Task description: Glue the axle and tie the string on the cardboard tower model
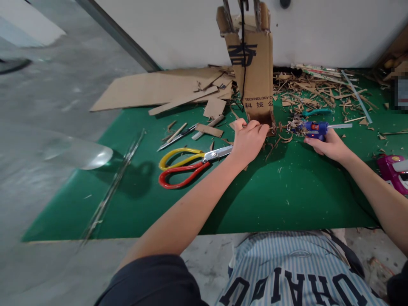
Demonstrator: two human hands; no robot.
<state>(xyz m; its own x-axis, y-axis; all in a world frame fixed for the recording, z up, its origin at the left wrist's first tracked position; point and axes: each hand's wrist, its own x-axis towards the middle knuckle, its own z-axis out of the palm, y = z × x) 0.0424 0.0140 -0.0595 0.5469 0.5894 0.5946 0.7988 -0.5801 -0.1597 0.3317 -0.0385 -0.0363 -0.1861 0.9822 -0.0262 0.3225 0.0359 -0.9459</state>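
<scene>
My right hand (325,146) grips a blue hot glue gun (315,129) with a clear glue stick poking out of its back. Cardboard scraps cling around the gun's nozzle, which points left. A tall cardboard structure (256,80) printed with dark characters stands at the table's far side, a black cord hanging down its front. At its base, my left hand (250,138) is closed with fingers pressed together by the lower edge. What those fingers pinch is partly hidden. Just left of that hand lie scissors (188,168) with one yellow and one red handle.
Flat cardboard sheets (134,89) lie at the back left, and a heap of cardboard shavings (306,87) at the back right. A utility knife (177,138), thin wires (116,180), a clear bottle (86,155) and a magenta object (393,172) are on the green table (255,204).
</scene>
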